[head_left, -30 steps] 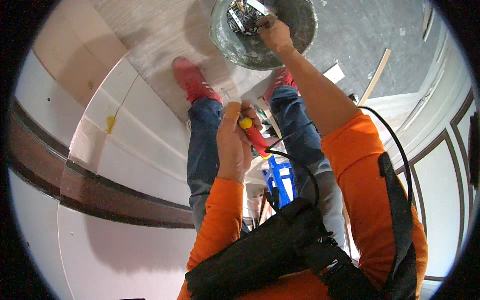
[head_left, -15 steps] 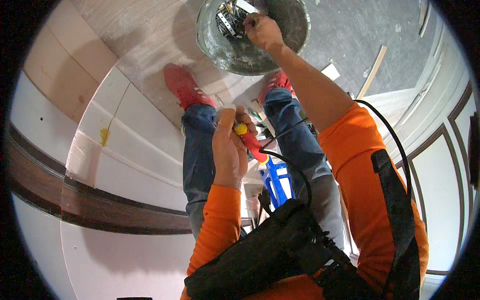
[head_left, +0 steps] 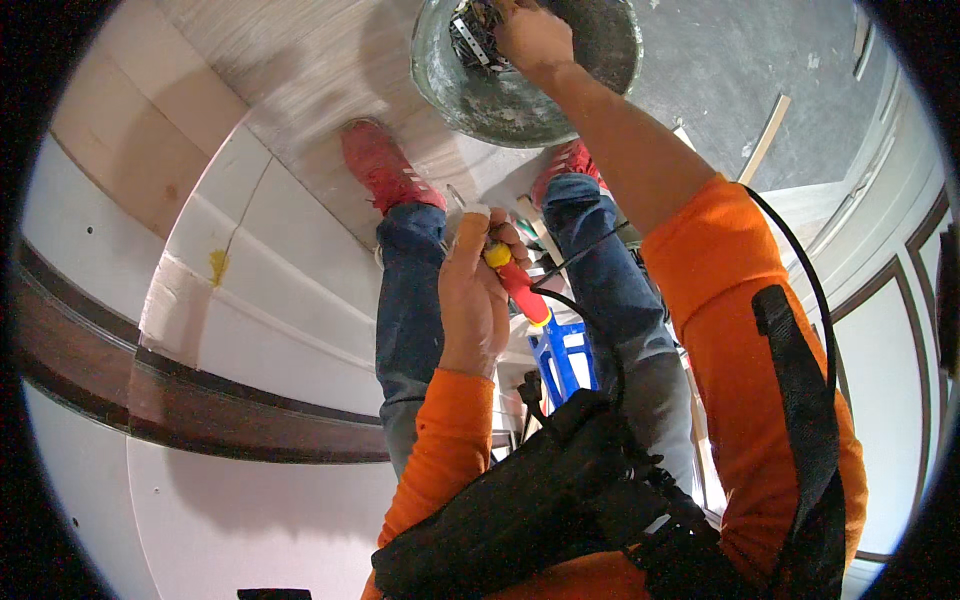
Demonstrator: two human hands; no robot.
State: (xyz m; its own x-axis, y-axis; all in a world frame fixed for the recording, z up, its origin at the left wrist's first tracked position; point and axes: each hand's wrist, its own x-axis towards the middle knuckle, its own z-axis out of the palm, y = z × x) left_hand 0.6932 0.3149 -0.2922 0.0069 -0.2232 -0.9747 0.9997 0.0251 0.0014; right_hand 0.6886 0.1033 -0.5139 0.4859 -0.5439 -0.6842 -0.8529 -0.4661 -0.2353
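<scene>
My left hand (head_left: pixel 478 285) is closed round a screwdriver (head_left: pixel 522 290) with a red and yellow handle, held between my legs. Its handle end points down and to the right, and its tip is hard to make out. At the top of the head view my right hand (head_left: pixel 535 42) reaches into a round, stained bucket (head_left: pixel 515 125). The fingers are curled over a heap of small metal fasteners (head_left: pixel 470 40), with their ends cut off by the picture's edge. Whatever they grip is hidden. A flat white metal strip (head_left: pixel 471 41) with holes lies in the heap.
A blue plastic frame (head_left: pixel 562 360) stands between my legs, below the screwdriver. White panels (head_left: pixel 290 310) with a dark brown trim (head_left: pixel 250 410) line the left. A wooden strip (head_left: pixel 766 138) lies on the grey floor at the right. A black cable (head_left: pixel 800 280) runs along my right arm.
The whole view has shifted slightly, so the bucket sits higher and further right. My right hand remains in the bucket, now partly out of the picture. My left hand keeps its hold on the screwdriver.
</scene>
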